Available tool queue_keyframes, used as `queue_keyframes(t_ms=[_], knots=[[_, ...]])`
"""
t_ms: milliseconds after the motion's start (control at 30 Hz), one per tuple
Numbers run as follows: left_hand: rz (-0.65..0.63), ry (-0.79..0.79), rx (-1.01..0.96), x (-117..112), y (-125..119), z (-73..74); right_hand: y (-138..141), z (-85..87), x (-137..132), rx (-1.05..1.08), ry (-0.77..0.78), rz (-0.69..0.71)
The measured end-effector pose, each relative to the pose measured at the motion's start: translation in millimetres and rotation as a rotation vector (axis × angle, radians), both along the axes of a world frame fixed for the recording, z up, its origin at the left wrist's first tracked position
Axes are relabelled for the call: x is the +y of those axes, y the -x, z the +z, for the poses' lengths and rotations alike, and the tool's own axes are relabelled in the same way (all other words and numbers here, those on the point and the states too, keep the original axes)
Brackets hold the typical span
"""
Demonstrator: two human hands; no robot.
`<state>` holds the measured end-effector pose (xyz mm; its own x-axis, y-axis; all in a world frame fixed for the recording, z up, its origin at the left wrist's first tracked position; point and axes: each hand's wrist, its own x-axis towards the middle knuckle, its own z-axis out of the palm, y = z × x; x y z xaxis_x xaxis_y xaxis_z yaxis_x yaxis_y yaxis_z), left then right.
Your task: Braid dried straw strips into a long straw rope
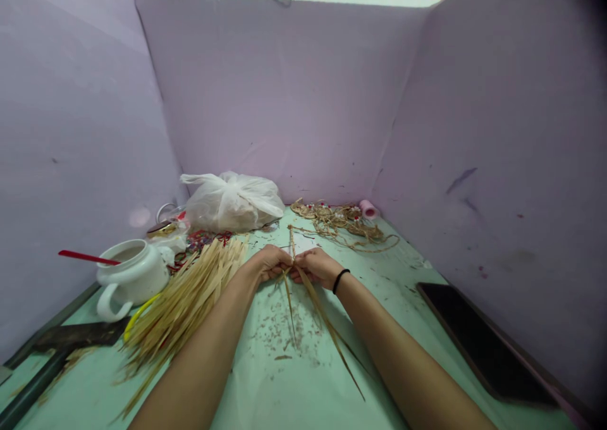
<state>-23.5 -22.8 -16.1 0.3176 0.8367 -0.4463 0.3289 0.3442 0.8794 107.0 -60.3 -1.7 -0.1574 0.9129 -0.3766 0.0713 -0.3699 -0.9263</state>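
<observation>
My left hand (271, 263) and my right hand (317, 267) meet over the middle of the table, fingertips pinched together on a thin braid of dried straw strips (292, 240). The plaited part runs away from me, up past the fingers. Loose tails of the strips (327, 319) hang toward me from beneath both hands, the longer ones on the right. Just left of my left forearm lies a thick bundle of flat straw strips (184, 303). A dark band circles my right wrist.
A white pot (135, 272) with a red stick stands at left. Behind it sit a tied white plastic bag (232, 202) and colored threads. Finished braids (341, 221) and a pink spool (368, 209) lie at the back. A dark phone-like slab (478, 341) rests right. Lilac walls (284, 101) enclose the table.
</observation>
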Motion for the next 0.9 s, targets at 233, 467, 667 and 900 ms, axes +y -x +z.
queue_keyframes(t_ms=[233,467,667,900], knots=[[0.001,-0.148,0.175,-12.2,-6.9,14.3,1.9,-13.8,4.8,-0.165,-0.099,-0.087],[-0.095,-0.272,0.464,-13.7,-0.1,35.2,2.1,-23.1,7.4,-0.222,-0.142,-0.085],[-0.212,-0.483,0.756,-28.3,-21.0,41.5,6.8,-27.3,7.3,-0.063,-0.138,-0.156],[-0.263,-0.497,0.795,-35.4,-29.7,47.4,5.4,-24.3,2.7,0.047,-0.110,-0.149]])
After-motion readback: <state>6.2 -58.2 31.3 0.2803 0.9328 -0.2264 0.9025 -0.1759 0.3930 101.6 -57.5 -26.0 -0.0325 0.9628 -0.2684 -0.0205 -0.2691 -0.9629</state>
